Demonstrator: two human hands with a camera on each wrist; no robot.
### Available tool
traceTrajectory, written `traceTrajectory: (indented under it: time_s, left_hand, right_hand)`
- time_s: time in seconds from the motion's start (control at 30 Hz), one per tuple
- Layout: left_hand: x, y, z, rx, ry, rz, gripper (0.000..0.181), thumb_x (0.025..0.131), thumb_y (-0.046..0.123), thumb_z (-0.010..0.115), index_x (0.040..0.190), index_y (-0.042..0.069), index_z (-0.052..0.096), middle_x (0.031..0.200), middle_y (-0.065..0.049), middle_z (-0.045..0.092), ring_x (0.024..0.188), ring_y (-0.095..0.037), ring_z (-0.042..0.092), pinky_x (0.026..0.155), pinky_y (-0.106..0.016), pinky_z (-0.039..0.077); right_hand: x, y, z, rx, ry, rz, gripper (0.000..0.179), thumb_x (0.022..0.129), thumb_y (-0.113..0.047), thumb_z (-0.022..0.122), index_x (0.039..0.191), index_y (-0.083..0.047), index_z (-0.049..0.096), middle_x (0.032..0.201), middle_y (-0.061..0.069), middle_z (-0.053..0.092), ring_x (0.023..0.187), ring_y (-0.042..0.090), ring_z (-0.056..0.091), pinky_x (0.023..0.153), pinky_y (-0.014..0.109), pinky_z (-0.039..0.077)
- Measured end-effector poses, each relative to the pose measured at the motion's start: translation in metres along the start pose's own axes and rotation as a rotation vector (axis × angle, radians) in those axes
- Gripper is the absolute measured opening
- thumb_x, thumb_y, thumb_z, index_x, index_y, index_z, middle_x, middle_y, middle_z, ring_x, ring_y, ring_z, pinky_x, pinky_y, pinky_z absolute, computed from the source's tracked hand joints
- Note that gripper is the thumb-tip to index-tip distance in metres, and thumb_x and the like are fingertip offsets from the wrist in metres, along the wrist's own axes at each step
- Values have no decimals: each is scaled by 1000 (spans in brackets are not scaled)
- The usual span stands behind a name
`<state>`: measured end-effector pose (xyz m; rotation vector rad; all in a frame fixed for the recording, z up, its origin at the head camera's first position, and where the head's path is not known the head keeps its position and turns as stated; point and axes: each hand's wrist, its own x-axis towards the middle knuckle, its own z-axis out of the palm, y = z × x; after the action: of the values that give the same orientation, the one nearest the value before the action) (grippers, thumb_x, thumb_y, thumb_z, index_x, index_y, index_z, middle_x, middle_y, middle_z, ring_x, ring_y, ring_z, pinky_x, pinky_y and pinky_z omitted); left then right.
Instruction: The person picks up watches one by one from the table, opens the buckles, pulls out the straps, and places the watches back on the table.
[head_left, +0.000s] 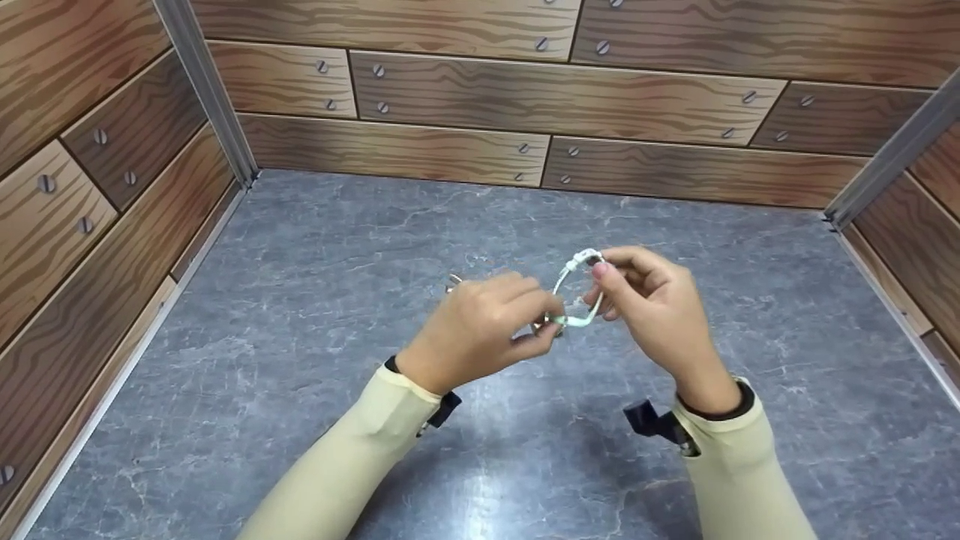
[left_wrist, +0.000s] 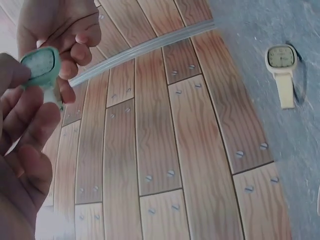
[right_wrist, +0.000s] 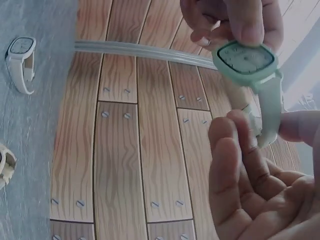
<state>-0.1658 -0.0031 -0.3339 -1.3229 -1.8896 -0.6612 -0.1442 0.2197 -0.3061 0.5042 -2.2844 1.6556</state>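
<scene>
A mint-green wristwatch (head_left: 576,322) is held up between both hands above the table, its strap bent into a loop. My left hand (head_left: 491,311) pinches the watch at its case, the thumb lying against the dial's edge in the right wrist view. With thumb and fingers, my right hand (head_left: 664,304) pinches the strap. The squarish mint case (right_wrist: 247,62) shows a pale dial there, and the pale strap (right_wrist: 270,107) hangs down between the right thumb and fingers. In the head view the case is mostly hidden by the left fingers.
A cream watch (left_wrist: 281,57) lies on the grey marbled table (head_left: 337,247). The right wrist view shows a white watch (right_wrist: 21,62) and part of a cream one (right_wrist: 6,162) at the edge. Wood-plank-patterned walls (head_left: 450,90) enclose the back and sides.
</scene>
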Motion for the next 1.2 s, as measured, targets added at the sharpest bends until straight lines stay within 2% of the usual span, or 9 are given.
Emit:
traceTrajectory:
  time_s: [0.13, 0.23, 0.33, 0.5, 0.67, 0.77, 0.93, 1.1, 1.2]
  left_hand:
    - [-2, 1, 1, 11, -38, 28, 5, 92, 9, 70, 96, 12, 71, 84, 4, 68, 68, -6, 55, 61, -13, 45]
    - [-2, 2, 1, -45, -49, -15, 14, 93, 13, 72, 106, 11, 71, 88, 3, 71, 71, -6, 60, 64, -15, 50]
    - [0, 5, 0, -167, -36, -139, 34, 91, 21, 74, 122, 8, 66, 93, 2, 72, 78, -6, 65, 70, -18, 53]
    - [3, 10, -3, -387, -51, -431, 61, 92, 39, 75, 140, 10, 51, 97, 4, 68, 84, -6, 65, 64, -20, 53]
    - [11, 13, -9, -511, -109, -579, 32, 99, 38, 71, 118, 12, 67, 88, 9, 72, 78, -3, 66, 60, -24, 53]
    - [12, 12, -15, -560, -133, -605, 18, 99, 32, 72, 101, 14, 74, 81, 13, 73, 72, -1, 65, 60, -26, 52]
    - [10, 12, -23, -551, -140, -629, 16, 97, 31, 74, 99, 16, 74, 82, 17, 74, 74, 0, 66, 59, -26, 49]
    - [9, 12, -27, -432, -160, -549, 13, 97, 29, 74, 102, 17, 74, 86, 16, 75, 78, 6, 66, 62, -25, 49]
    - [9, 11, -30, -365, -176, -498, 11, 97, 28, 74, 102, 18, 74, 87, 16, 76, 81, 8, 66, 68, -24, 52]
  right_hand:
    - [1, 3, 0, 22, 21, -13, 13, 102, -4, 64, 100, 6, 72, 71, 10, 70, 55, 16, 63, 52, 23, 53]
    - [1, 5, -1, 59, -3, -41, 14, 102, -2, 63, 101, 9, 71, 72, 10, 70, 51, 16, 62, 49, 25, 53]
    - [0, 6, -4, 118, -39, -78, 15, 103, 0, 60, 105, 13, 69, 75, 10, 70, 55, 15, 64, 51, 26, 56]
    - [-1, 5, -8, 228, -125, -142, 15, 102, 4, 58, 110, 15, 65, 79, 12, 71, 63, 16, 68, 54, 28, 58]
    - [-2, 3, -8, 235, -183, -167, 17, 104, 3, 56, 114, 13, 65, 83, 13, 71, 68, 19, 70, 57, 31, 60]
    - [-3, 4, -7, 251, -210, -179, 16, 103, 5, 55, 114, 13, 64, 85, 13, 72, 71, 19, 71, 59, 30, 60]
    - [-2, 5, -4, 221, -246, -194, 19, 100, 11, 56, 117, 10, 64, 94, 17, 71, 80, 20, 71, 68, 29, 61]
    - [-2, 5, -4, 79, -177, -242, 27, 95, 11, 64, 121, 7, 65, 105, 12, 70, 94, 19, 68, 76, 25, 58]
    - [-3, 4, -4, 17, -150, -301, 25, 92, 12, 67, 116, 7, 67, 102, 7, 71, 91, 16, 67, 73, 24, 57]
